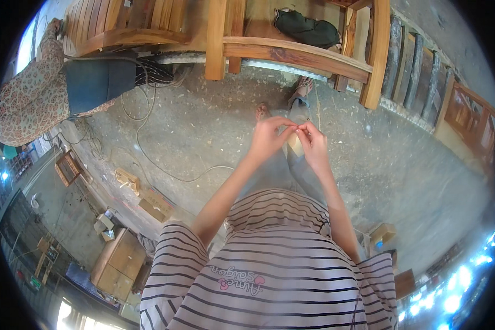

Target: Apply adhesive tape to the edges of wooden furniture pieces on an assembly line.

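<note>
My left hand (269,136) and my right hand (313,144) meet in front of my body, over my legs. Both are closed in a pinch, thumbs and forefingers nearly touching each other. Whatever sits between the fingertips is too small to make out. Just below the fingertips, between the two hands, a pale yellowish piece (295,144) shows; I cannot tell whether the fingers hold it.
A wooden frame with a crossbar (302,58) stands ahead, a dark green cloth bundle (307,28) behind the bar. A cable (143,140) snakes over the concrete floor. At left another person (33,96) bends by slatted wooden furniture (121,38). A wooden cabinet (117,267) stands lower left.
</note>
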